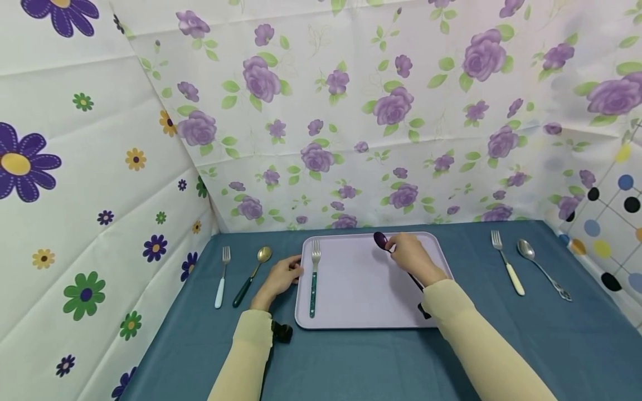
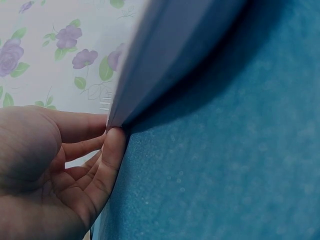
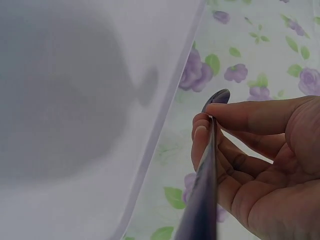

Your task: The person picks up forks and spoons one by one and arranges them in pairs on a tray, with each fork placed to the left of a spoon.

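Observation:
A dark purple spoon (image 1: 380, 240) is pinched by my right hand (image 1: 413, 259) between thumb and fingers, above the right part of a pale lilac tray (image 1: 361, 303). Its long handle (image 3: 200, 205) runs back toward the wrist in the right wrist view, and a shadow falls on the tray. At the tray's left edge, my left hand (image 1: 282, 277) pinches the rim (image 2: 117, 107), thumb and fingers meeting there in the left wrist view. A fork with a dark green handle (image 1: 314, 287) lies lengthwise inside the tray, along its left side.
Left of the tray lie a fork with a pale blue handle (image 1: 220, 289) and a gold spoon with a green handle (image 1: 243, 291). To the right are a cream-handled fork (image 1: 514, 278) and a silver spoon (image 1: 544, 270). Flowered sheets (image 1: 321, 111) stand behind the blue-covered table (image 1: 351, 362).

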